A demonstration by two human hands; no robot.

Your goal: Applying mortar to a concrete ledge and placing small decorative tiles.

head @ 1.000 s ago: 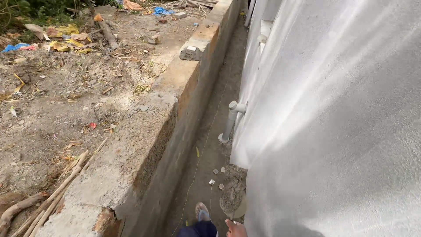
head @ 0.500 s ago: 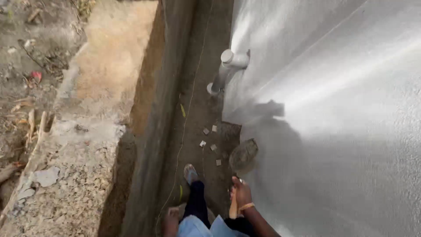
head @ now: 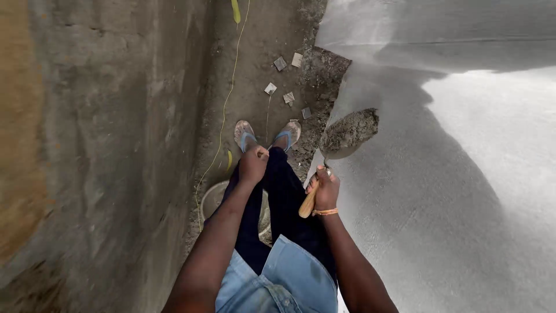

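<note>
Wet grey mortar [head: 351, 130] sat heaped on the wooden-handled steel trowel [head: 339, 145] by the grey plastered wall [head: 463, 174], right hand [head: 324, 188] clenched round handle, left hand [head: 253, 163] fisted, empty; a tilt could've dumped it

Both bare arms reach down and forward from the body, nearly parallel. The left hand [head: 253, 164] is closed in a loose fist, knuckles up, the fingers curled under the palm, and it rests against the dark trouser leg. The right hand [head: 325, 189] is closed too, its fingers wrapped around a wooden handle, the thumb on top. A thin orange band sits on the right wrist, just behind the fingers.
</note>
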